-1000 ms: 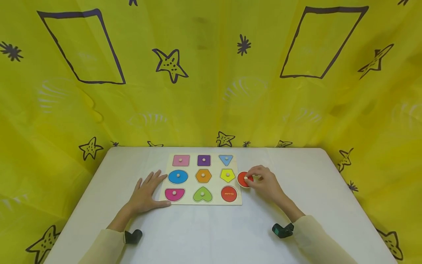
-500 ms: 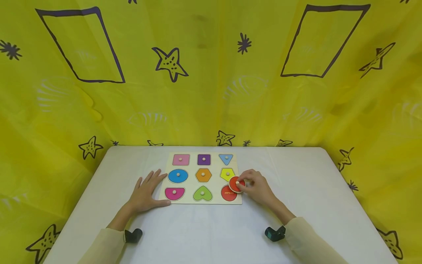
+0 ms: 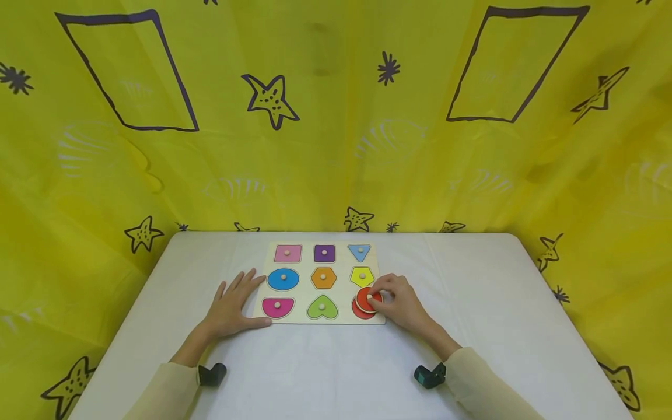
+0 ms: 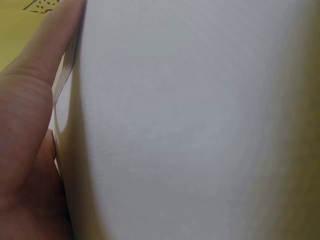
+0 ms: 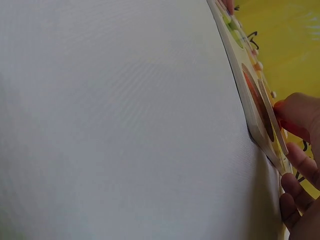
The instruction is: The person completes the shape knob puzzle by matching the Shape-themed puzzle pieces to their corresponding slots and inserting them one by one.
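A wooden shape puzzle board (image 3: 303,294) lies on the white table (image 3: 341,361). My right hand (image 3: 395,300) pinches a red circle piece (image 3: 364,299) by its knob and holds it tilted just over the red circular recess (image 3: 360,311) at the board's near right corner. In the right wrist view the red circle piece (image 5: 272,117) hangs slightly off the board (image 5: 250,115) beside my fingers (image 5: 297,117). My left hand (image 3: 231,306) lies flat on the table, fingers straight, touching the board's left edge; the left wrist view shows that hand (image 4: 30,125) against the board edge (image 4: 62,85).
Eight other pieces sit in the board, among them a pink square (image 3: 287,253), blue circle (image 3: 283,280), orange hexagon (image 3: 324,278), green heart (image 3: 322,308) and yellow pentagon (image 3: 362,276). A yellow patterned cloth (image 3: 336,116) hangs behind and beside the table.
My right hand has carried the red circle piece from the table right of the board leftward and nearer, over the red recess. The left hand has stayed put.
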`<action>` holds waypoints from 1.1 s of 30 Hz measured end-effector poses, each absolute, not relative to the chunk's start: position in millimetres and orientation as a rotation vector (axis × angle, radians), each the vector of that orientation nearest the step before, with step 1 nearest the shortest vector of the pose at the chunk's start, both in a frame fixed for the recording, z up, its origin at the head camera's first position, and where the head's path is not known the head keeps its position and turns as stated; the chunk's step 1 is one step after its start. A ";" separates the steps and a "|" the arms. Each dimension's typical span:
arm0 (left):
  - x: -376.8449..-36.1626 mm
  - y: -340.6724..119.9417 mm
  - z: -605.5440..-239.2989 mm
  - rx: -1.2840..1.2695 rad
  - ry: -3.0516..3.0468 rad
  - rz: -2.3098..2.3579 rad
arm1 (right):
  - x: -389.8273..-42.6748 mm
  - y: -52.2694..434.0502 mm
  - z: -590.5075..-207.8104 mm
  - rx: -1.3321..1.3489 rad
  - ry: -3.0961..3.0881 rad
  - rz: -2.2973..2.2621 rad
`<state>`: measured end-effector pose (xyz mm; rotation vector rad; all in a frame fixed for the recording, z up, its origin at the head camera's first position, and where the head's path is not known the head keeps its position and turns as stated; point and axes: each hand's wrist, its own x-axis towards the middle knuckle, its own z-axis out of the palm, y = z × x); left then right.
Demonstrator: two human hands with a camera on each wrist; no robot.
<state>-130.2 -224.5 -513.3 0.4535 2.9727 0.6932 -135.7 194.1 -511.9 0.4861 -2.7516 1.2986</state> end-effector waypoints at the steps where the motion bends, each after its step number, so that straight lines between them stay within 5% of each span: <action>1: -130.3 -224.7 -513.4 0.453 2.973 0.694 | -135.5 193.6 -512.8 0.491 -2.756 1.290; 33: -130.5 -222.3 -510.9 0.442 2.971 0.687 | -129.6 187.3 -517.5 0.525 -2.795 1.244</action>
